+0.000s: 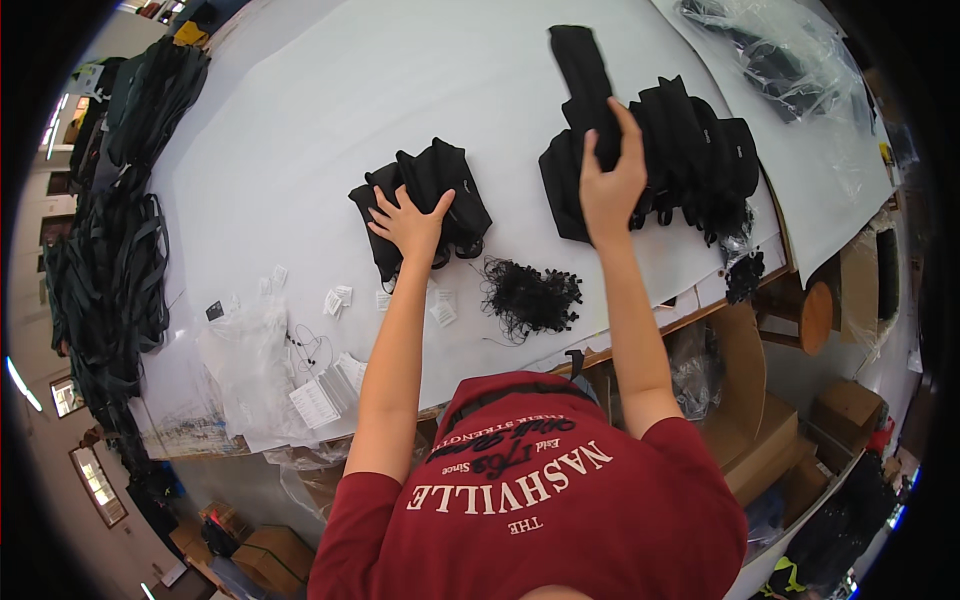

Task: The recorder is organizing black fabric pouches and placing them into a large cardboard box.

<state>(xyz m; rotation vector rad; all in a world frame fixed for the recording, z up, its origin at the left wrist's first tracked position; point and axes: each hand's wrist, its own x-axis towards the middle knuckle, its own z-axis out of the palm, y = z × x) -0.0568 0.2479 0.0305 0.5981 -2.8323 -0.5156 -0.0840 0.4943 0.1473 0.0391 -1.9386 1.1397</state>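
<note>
Black fabric pouches (455, 180) lie overlapped in a small pile at the middle of the white table. My left hand (410, 225) rests on this pile with its fingers spread. To the right, my right hand (612, 185) has its thumb and fingers around a long black fabric piece (580, 65), slightly blurred, that points toward the far side. This piece is above a larger overlapped row of black pouches (690, 150), whose small loops show along the near edge. Part of the piece is hidden by my right hand.
A tangle of black cords with small tabs (532, 298) lies between my arms. White paper tags (325, 395) and clear plastic (245, 370) are at the left. Black straps (110, 270) hang along the left edge. Plastic-wrapped goods (780, 55) lie far right; a wooden stool (812, 318) stands beside the table.
</note>
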